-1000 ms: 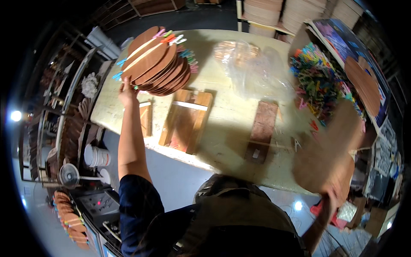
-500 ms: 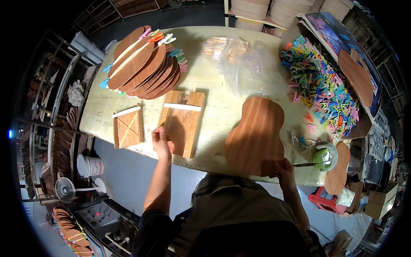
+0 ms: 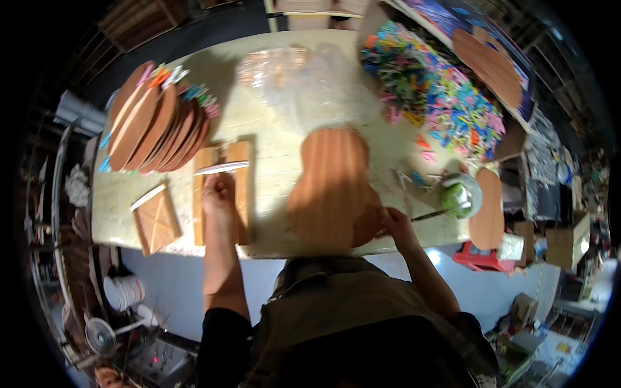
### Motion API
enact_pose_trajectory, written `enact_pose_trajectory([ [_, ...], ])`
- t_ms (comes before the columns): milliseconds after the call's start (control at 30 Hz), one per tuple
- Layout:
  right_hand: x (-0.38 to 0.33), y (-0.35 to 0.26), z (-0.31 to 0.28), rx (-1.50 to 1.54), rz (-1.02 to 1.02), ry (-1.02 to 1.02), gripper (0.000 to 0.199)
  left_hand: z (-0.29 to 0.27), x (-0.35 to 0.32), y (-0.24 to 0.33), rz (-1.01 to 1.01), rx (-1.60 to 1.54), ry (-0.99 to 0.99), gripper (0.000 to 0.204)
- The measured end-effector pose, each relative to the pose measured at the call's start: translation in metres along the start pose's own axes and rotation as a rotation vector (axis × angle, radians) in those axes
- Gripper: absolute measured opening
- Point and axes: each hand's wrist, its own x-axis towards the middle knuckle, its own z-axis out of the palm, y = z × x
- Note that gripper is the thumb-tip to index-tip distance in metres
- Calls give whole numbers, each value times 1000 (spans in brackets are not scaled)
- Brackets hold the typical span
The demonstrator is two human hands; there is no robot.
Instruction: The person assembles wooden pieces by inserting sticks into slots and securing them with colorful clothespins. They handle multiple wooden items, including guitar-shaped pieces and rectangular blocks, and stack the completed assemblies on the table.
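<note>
My left hand point(image 3: 218, 189) reaches over a wooden jig point(image 3: 243, 200) with two upright rails. Its fingers are closed at a thin white strip point(image 3: 222, 168) that crosses the rails, and they appear to pinch it. To the right lies a guitar-shaped brown wooden plate point(image 3: 331, 184), flat on the table. Beside its lower right edge, my right hand point(image 3: 399, 227) is closed around the end of a thin dark stick point(image 3: 428, 215). The stick's other end reaches a cup with green contents point(image 3: 458, 197). Blur hides finger detail.
Clipped brown plates point(image 3: 158, 126) stand at the left, above a small wooden frame point(image 3: 157, 220). A clear plastic bag point(image 3: 317, 84) with wooden strips lies behind. Colourful clothespins point(image 3: 433, 94) fill a box at the right. Another brown plate point(image 3: 486, 210) rests past the cup.
My left hand has moved up the jig to the white strip. My right hand stays by the plate's lower right edge. The whole view has shifted and turned.
</note>
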Motion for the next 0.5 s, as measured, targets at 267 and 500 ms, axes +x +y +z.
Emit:
enact_pose_trajectory([
  [267,73,-8,-52,-1145,-631,620,27,64,-52,7,57,-54,15,19],
  [500,86,9,-72,-1087,-757,515,31,37,-13,1,-24,112,369,12],
])
